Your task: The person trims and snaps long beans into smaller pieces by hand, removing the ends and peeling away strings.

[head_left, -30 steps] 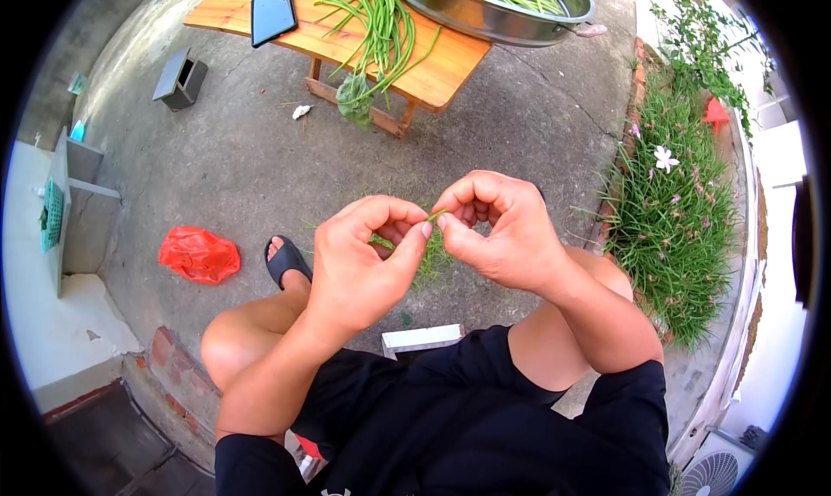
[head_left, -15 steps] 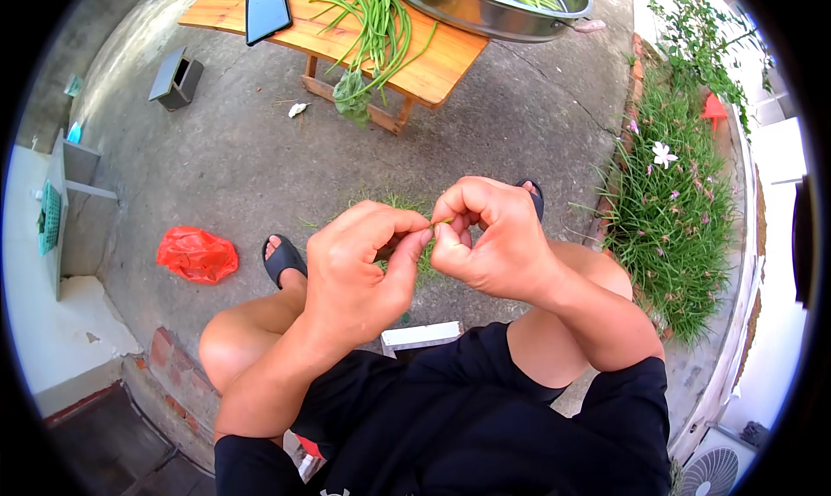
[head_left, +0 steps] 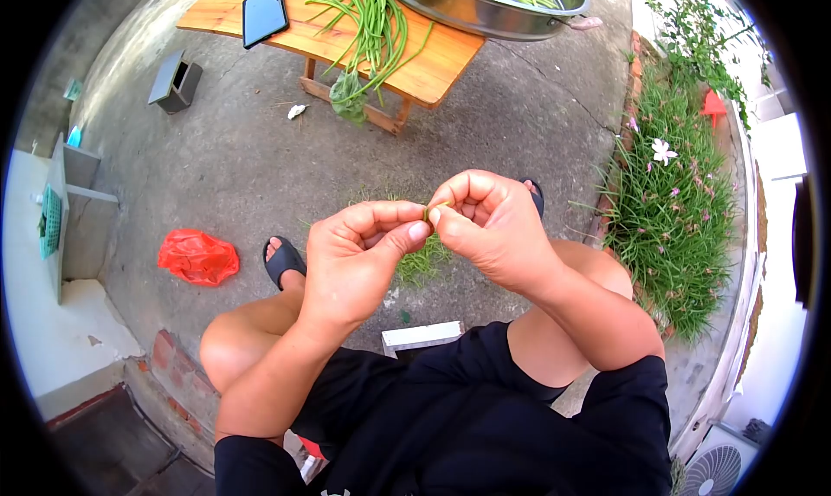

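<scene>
My left hand (head_left: 348, 258) and my right hand (head_left: 492, 228) meet in front of me, above my knees. Both pinch a short piece of green long bean (head_left: 440, 207) between thumb and forefinger; most of it is hidden by the fingertips. Below them, green scraps (head_left: 421, 264) lie scattered on the concrete. A bundle of green long beans (head_left: 370, 30) is spread over the low wooden table (head_left: 433, 67), some hanging past its near edge. Beside it stands an oval metal basin (head_left: 485, 13) holding more beans.
A dark phone or tablet (head_left: 265, 16) lies on the table's left part. On the ground are a red plastic bag (head_left: 198, 256), a small grey box-like stool (head_left: 175, 82) and a white scrap (head_left: 297, 112). A grassy flower bed (head_left: 671, 210) runs along the right.
My fingertips have shifted slightly upward and changed their pinch on the bean piece. My left hand has rolled a little, with its thumb now straighter.
</scene>
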Demonstrator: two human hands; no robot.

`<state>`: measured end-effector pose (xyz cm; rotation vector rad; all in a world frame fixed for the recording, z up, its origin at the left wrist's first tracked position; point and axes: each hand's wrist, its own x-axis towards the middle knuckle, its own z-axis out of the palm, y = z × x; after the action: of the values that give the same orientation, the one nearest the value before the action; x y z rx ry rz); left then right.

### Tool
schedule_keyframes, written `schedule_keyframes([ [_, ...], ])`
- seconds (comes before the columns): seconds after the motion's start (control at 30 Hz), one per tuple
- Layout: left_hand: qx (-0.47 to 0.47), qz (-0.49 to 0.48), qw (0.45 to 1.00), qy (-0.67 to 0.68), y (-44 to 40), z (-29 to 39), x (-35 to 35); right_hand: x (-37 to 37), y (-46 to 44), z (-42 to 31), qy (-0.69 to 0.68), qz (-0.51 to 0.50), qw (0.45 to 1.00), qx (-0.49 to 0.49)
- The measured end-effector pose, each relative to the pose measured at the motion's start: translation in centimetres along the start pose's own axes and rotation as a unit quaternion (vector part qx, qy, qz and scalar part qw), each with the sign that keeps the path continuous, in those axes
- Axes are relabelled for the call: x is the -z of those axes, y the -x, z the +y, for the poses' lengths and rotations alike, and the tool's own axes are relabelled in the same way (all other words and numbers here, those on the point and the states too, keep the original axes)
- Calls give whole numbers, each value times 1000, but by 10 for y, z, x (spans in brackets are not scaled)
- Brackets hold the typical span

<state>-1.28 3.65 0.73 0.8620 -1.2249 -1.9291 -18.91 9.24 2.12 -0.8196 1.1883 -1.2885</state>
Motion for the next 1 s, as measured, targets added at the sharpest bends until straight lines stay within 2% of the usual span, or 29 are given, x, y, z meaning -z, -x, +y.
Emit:
schedule_keyframes([
  [0.1,29,9,999,19,0,0,-2,-1,2,3,49,15,999,18],
  [0.2,85,7,993,76,-1,6,-2,1,0,3,226,32,960,164],
  [0.3,101,1,990,96,-2,6,-1,2,0,-4,310,20,925,220],
  [0.6,128,12,986,107,-3,7,0,3,-1,-6,384,0,865,322],
  [0.7,132,9,979,154,-5,9,3,5,-1,-3,396,-20,854,338],
  [1.0,128,26,960,247,-14,14,15,3,6,-7,389,-95,877,267],
])
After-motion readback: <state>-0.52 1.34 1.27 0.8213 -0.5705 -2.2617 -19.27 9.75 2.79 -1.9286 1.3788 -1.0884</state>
